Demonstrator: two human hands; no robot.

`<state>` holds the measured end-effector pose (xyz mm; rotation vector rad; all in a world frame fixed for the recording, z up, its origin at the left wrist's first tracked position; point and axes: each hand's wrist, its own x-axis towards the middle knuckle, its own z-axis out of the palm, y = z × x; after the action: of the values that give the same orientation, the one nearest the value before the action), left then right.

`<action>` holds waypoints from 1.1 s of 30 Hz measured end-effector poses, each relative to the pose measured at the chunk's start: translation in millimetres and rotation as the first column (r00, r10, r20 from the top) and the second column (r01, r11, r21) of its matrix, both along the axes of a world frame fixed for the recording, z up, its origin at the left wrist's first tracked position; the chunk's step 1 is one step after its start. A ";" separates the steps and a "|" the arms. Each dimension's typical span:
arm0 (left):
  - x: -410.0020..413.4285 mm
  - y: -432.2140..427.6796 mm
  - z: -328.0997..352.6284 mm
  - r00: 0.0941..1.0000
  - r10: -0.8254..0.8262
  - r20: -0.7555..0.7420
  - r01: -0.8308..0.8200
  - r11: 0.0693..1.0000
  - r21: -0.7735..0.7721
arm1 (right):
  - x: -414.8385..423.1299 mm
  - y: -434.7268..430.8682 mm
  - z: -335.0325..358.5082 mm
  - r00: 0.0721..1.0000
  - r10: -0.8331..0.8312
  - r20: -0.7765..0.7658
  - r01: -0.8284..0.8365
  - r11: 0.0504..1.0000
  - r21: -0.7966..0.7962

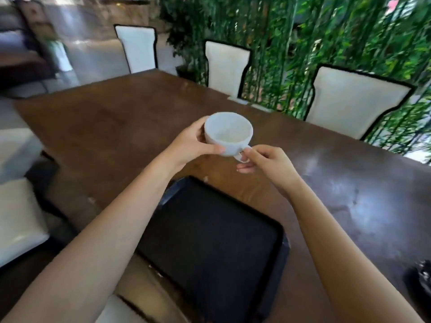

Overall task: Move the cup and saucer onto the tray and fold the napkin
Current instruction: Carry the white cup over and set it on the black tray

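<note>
A white cup is held in the air above the brown table, beyond the far edge of the tray. My left hand wraps around the cup's left side. My right hand pinches the cup's handle from the right. The cup is upright and looks empty. A black rectangular tray lies on the table near me, under my forearms, with nothing on it. No saucer or napkin is in view.
Three white chairs with black trim stand along the table's far side before a wall of green plants. A white seat sits at my left. A dark object lies at the right edge.
</note>
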<state>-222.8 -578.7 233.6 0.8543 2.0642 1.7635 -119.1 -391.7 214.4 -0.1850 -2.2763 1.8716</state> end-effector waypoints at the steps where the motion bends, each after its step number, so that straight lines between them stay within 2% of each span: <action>1: -2.8 -8.9 -13.2 1.000 0.019 0.011 -0.019 1.000 -0.015 | -6.7 -6.6 -12.8 1.000 0.020 0.024 -0.020 1.000 -0.005; 6: -8.7 -43.2 -85.7 0.990 0.099 0.103 -0.094 0.994 -0.053 | -27.7 -39.0 -82.5 0.987 0.106 0.124 -0.100 0.994 -0.053; 10: -8.2 -55.5 -133.2 0.979 0.148 0.139 -0.127 0.981 -0.148 | -31.9 -52.8 -132.5 0.974 0.160 0.160 -0.168 0.985 0.038; 15: -13.1 -56.6 -186.2 0.964 0.188 0.190 -0.158 0.974 -0.162 | -38.4 -51.3 -175.3 0.957 0.165 0.240 -0.204 0.967 0.150; 20: -19.9 -51.1 -211.7 0.964 0.170 0.206 -0.135 0.975 -0.174 | -41.9 -45.4 -195.3 0.948 0.165 0.270 -0.239 0.934 0.267; 33: -28.9 -55.4 -229.2 0.945 0.135 0.298 -0.086 0.981 -0.173 | -44.0 -48.0 -209.7 0.927 0.167 0.336 -0.250 0.943 0.219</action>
<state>-251.7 -634.1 4.4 0.3934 2.0393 1.6378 -163.1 -439.7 4.7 -0.2204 -2.8357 1.7144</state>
